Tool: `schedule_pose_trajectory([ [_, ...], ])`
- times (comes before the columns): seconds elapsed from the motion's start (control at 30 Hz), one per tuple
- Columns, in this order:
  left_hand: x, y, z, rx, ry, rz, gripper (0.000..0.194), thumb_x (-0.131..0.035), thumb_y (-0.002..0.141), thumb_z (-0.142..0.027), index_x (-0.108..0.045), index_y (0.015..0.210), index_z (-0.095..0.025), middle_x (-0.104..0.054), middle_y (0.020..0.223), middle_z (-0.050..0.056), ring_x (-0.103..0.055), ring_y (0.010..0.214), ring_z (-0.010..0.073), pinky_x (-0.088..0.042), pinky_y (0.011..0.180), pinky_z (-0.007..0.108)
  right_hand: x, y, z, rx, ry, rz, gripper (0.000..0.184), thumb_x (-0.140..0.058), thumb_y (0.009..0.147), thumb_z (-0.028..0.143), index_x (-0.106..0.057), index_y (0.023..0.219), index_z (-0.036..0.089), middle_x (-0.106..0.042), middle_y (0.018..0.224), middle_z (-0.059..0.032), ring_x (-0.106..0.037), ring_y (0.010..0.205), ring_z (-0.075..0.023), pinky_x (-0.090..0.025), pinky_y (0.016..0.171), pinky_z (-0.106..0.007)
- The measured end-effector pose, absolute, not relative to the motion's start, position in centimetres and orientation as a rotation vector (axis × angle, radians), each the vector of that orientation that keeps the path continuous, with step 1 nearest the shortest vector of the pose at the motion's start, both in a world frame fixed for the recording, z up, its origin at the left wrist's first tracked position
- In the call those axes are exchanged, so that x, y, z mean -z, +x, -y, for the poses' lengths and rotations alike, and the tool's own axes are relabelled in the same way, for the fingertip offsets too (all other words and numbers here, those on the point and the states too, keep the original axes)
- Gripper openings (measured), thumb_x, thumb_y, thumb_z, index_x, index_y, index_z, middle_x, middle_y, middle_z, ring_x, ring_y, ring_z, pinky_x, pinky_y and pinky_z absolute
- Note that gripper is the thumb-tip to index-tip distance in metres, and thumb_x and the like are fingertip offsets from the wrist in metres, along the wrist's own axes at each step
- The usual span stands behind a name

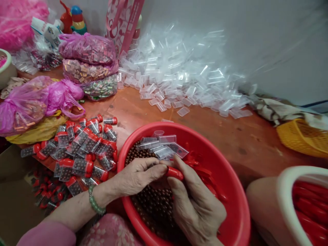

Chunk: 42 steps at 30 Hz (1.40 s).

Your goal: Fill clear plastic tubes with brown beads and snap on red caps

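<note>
Over the red basin [237, 191], my right hand [197, 205] pinches a red plastic cap [175, 173] between thumb and fingers. My left hand [139, 174], with a green bead bracelet on the wrist, is closed right against the cap's left end; whatever its fingers hold is hidden behind them. Below both hands lie many small round brown balls [153, 201]. Several clear flat plastic tubes [167, 139] rest on the balls at the basin's far side. More red caps [205, 171] lie along its right side, partly covered by my right hand.
Filled red-capped containers [84, 143] are heaped left, with more in a box [12, 177] below. Clear empty tubes [184, 75] pile against the wall. Pink bags [88, 51] stand back left. At right are a pale bucket [266, 198] of red pieces and a yellow basket [299, 136].
</note>
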<state>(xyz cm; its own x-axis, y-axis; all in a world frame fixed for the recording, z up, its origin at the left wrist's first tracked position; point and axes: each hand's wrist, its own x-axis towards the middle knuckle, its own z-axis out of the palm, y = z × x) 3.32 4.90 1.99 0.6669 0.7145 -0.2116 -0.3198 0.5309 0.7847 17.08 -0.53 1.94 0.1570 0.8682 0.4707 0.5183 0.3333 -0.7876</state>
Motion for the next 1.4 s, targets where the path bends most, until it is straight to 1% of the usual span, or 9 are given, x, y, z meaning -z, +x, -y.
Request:
schedule_pose_trajectory([
  [0.1,-1.6,3.3,-4.8,-0.61,0.728,-0.492,0.059,-0.065,0.071,-0.068,-0.064,0.09,-0.013,-0.059,0.079,0.002,-0.054,0.071,0.0109,-0.041,0.069,0.025,-2.8,18.1,-0.8,-0.544,-1.461,1.37,0.038,-0.061,0.089,0.026,-0.062,0.126,0.029,-0.073,0.112,-0.0042,-0.072,0.091,-0.0192,-0.06,0.079,-0.032],
  [0.23,-1.7,3.3,-4.8,-0.567,0.784,-0.582,0.043,-0.085,0.061,-0.038,-0.06,0.087,-0.015,-0.059,0.08,-0.001,-0.053,0.075,0.0101,-0.041,0.075,0.025,-3.6,19.2,-1.6,-0.653,-1.429,1.305,0.033,-0.067,0.084,0.028,-0.064,0.116,0.028,-0.074,0.103,-0.0021,-0.072,0.083,-0.0163,-0.06,0.07,-0.027],
  [0.4,-1.8,3.6,-4.9,-0.627,0.796,-0.612,0.02,-0.075,0.071,-0.02,-0.062,0.086,-0.015,-0.058,0.076,-0.003,-0.052,0.072,0.0099,-0.041,0.077,0.026,-3.8,19.5,-1.6,-0.475,-1.363,1.59,0.023,-0.069,0.081,0.016,-0.069,0.101,0.027,-0.073,0.094,-0.0001,-0.069,0.085,-0.0154,-0.057,0.08,-0.03],
  [0.57,-1.8,3.8,-4.9,-0.668,0.878,-0.571,0.02,-0.066,0.077,-0.013,-0.066,0.096,-0.014,-0.064,0.085,0.0,-0.055,0.081,0.0123,-0.042,0.085,0.028,-3.6,19.1,-1.9,-0.461,-1.335,1.639,0.025,-0.069,0.081,0.015,-0.07,0.102,0.027,-0.074,0.089,0.0011,-0.07,0.077,-0.0148,-0.057,0.074,-0.029],
  [0.73,-1.9,3.9,-4.9,-0.692,0.907,-0.53,0.022,-0.063,0.078,-0.01,-0.064,0.099,-0.015,-0.064,0.086,-0.001,-0.055,0.086,0.0124,-0.041,0.09,0.028,-3.5,18.7,-2.1,-0.427,-1.347,1.613,0.023,-0.071,0.08,0.016,-0.071,0.099,0.028,-0.074,0.086,0.002,-0.069,0.074,-0.0143,-0.057,0.072,-0.027],
  [0.9,-2.0,3.7,-5.1,-0.67,0.829,-0.657,0.012,-0.065,0.077,-0.009,-0.058,0.086,-0.015,-0.055,0.073,-0.005,-0.048,0.069,0.0076,-0.04,0.074,0.023,-3.7,19.1,-1.7,-0.496,-1.446,1.499,0.016,-0.073,0.078,0.021,-0.073,0.092,0.028,-0.075,0.082,0.0028,-0.069,0.07,-0.0136,-0.057,0.069,-0.026],
  [1.03,-2.3,3.6,-5.3,-0.63,0.845,-0.711,0.013,-0.064,0.077,-0.006,-0.056,0.083,-0.014,-0.053,0.071,-0.005,-0.045,0.066,0.0069,-0.037,0.068,0.022,-3.7,19.8,-1.6,-0.645,-1.567,1.193,0.014,-0.077,0.073,0.032,-0.074,0.086,0.026,-0.075,0.078,0.0012,-0.07,0.069,-0.0149,-0.058,0.064,-0.025],
  [1.2,-2.4,3.7,-5.4,-0.633,0.834,-0.707,0.012,-0.065,0.076,-0.008,-0.057,0.083,-0.015,-0.055,0.074,-0.004,-0.048,0.068,0.0077,-0.038,0.07,0.023,-3.4,20.4,-2.0,-0.84,-1.518,1.004,0.02,-0.078,0.071,0.039,-0.074,0.084,0.025,-0.074,0.074,0.0,-0.068,0.061,-0.0135,-0.055,0.053,-0.022],
  [1.4,-2.7,3.3,-5.3,-0.647,0.883,-0.648,0.009,-0.068,0.074,-0.011,-0.062,0.08,-0.015,-0.06,0.076,-0.001,-0.055,0.074,0.011,-0.044,0.077,0.027,-4.2,19.4,-1.5,-0.75,-1.492,1.072,0.016,-0.078,0.072,0.035,-0.074,0.086,0.027,-0.073,0.078,-0.001,-0.07,0.072,-0.0177,-0.059,0.061,-0.028],
])
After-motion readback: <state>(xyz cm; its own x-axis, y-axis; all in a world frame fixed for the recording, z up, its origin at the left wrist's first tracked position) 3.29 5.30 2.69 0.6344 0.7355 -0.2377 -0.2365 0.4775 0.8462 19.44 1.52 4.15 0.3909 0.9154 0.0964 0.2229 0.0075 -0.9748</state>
